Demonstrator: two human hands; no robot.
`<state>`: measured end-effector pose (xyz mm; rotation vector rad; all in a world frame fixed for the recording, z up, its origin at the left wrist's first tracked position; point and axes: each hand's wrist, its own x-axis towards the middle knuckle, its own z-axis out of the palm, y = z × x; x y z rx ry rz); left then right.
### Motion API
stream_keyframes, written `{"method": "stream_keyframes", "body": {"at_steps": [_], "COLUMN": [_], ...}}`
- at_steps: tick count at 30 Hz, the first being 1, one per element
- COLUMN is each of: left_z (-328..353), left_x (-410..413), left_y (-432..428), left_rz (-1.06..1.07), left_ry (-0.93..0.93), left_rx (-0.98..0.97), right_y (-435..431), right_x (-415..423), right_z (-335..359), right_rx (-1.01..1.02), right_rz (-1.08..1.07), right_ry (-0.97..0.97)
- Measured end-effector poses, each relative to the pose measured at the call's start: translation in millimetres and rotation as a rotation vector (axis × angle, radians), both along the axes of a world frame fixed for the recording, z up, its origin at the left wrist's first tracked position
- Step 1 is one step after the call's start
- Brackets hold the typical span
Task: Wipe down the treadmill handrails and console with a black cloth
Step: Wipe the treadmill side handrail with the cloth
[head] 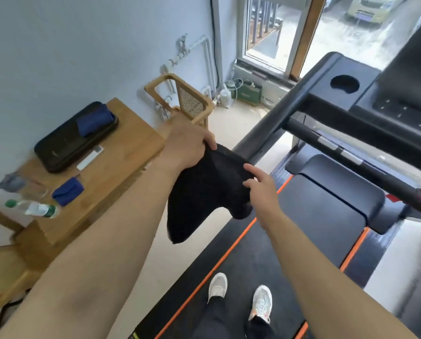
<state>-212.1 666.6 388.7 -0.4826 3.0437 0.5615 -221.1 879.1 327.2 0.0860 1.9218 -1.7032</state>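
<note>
A black cloth hangs in the air over the left side of the treadmill. My left hand grips its top edge from above. My right hand pinches the cloth's right side, index finger stretched out along the fabric. The left handrail runs black and slanted just behind the cloth; its lower end is hidden by the fabric. The console, with a round cup holder and small buttons, sits at the upper right. A crossbar with silver pads runs below it.
I stand on the treadmill belt, orange-trimmed, white shoes visible. A wooden table on the left carries a black tray, blue cloths and a plastic bottle. A wooden chair stands beyond it. A window is ahead.
</note>
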Motion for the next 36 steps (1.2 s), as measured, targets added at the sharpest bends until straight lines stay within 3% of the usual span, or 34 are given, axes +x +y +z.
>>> {"method": "stream_keyframes", "body": {"at_steps": [3, 5, 7, 9, 11, 13, 18, 27, 31, 36], "left_z": [-44.1, -65.7, -80.7, -94.1, -108.2, -119.9, -132.7, -129.5, -139.6, -138.2], "left_x": [-21.4, -12.4, 9.5, 31.4, 43.3, 41.2, -6.0, -130.1, -120.1, -49.3], "left_y": [21.2, 36.6, 42.6, 41.4, 35.8, 26.5, 12.8, 24.8, 22.0, 10.4], "left_rz": [-0.038, 0.099, 0.278, 0.387, 0.326, 0.268, 0.230, 0.015, 0.047, -0.010], "left_ry": [0.053, 0.137, 0.124, -0.072, -0.263, -0.320, -0.305, -0.305, -0.334, -0.247], "left_rx": [-0.052, 0.079, 0.257, 0.431, 0.507, 0.592, 0.945, 1.038, 1.169, 1.120], "right_y": [-4.4, -6.6, -15.3, -33.1, -57.7, -81.8, -111.1, -95.3, -94.2, -106.6], "right_x": [-7.5, -4.4, 7.4, 23.8, 38.8, 46.2, 26.4, -93.7, -95.5, -35.6], "right_z": [-28.8, -42.1, -50.2, -63.0, -73.7, -79.9, -90.9, -97.3, -97.1, -100.4], "right_rx": [0.090, 0.314, 0.404, 0.291, 0.139, 0.043, -0.060, -0.093, -0.149, -0.176], "right_rz": [-0.037, -0.016, -0.007, 0.042, 0.035, -0.097, -0.438, -0.543, -0.553, -0.582], "right_ry": [-0.040, 0.053, 0.122, 0.129, 0.065, -0.015, -0.103, -0.043, -0.046, -0.077]}}
